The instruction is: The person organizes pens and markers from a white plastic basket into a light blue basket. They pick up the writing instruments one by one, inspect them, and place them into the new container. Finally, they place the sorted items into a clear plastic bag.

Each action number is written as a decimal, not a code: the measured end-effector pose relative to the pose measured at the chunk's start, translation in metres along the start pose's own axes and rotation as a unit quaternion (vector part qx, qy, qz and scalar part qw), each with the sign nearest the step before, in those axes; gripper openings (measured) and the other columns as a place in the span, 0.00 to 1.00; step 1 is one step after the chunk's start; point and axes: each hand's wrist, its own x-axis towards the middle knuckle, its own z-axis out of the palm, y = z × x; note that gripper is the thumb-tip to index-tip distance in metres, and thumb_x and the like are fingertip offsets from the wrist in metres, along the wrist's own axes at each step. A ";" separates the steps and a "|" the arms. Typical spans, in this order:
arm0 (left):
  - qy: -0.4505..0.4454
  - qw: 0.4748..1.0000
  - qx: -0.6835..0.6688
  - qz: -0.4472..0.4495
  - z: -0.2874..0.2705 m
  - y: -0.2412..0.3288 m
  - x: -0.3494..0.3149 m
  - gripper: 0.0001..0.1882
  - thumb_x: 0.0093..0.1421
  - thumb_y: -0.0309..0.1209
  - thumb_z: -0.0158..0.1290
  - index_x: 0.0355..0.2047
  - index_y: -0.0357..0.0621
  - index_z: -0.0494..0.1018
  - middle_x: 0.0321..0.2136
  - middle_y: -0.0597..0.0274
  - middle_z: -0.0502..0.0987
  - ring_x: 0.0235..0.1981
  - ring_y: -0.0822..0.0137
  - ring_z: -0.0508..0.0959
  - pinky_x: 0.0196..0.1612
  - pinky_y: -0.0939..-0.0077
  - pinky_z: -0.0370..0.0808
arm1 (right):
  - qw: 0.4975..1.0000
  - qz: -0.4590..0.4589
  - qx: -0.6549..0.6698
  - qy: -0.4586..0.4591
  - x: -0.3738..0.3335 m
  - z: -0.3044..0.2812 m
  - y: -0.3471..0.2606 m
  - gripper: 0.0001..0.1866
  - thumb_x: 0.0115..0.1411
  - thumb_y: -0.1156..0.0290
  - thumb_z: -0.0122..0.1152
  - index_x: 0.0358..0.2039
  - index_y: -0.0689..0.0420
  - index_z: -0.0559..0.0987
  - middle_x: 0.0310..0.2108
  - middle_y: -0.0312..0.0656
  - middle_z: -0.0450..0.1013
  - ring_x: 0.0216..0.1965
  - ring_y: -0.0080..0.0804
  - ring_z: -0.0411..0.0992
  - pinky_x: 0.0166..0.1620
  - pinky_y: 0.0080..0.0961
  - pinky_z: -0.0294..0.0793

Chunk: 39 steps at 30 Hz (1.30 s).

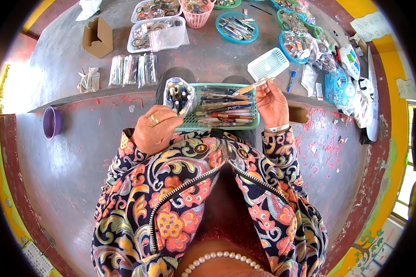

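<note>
Grey platform edge (120, 92), pen (248, 88) over basket rim (205, 85)

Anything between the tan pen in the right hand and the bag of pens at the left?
Nothing visible blocks the gap between the tan pen in the right hand and the bag of pens at the left hand. Only loose pens in the green basket lie there, seemingly lower.

At upper centre, passage is allowed between white tub (141, 50) and blue plate (240, 41); at upper right, it is blocked by bags (326, 62).
</note>
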 end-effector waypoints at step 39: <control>0.019 0.999 0.017 0.022 -0.001 -0.002 -0.009 0.19 0.34 0.24 0.60 0.32 0.41 0.75 0.32 0.60 0.77 0.36 0.57 0.77 0.40 0.67 0.77 | 0.683 -0.205 -0.638 -0.290 -0.029 0.137 0.074 0.11 0.55 0.76 0.62 0.39 0.58 0.76 0.31 0.41 0.77 0.31 0.32 0.76 0.36 0.22 0.73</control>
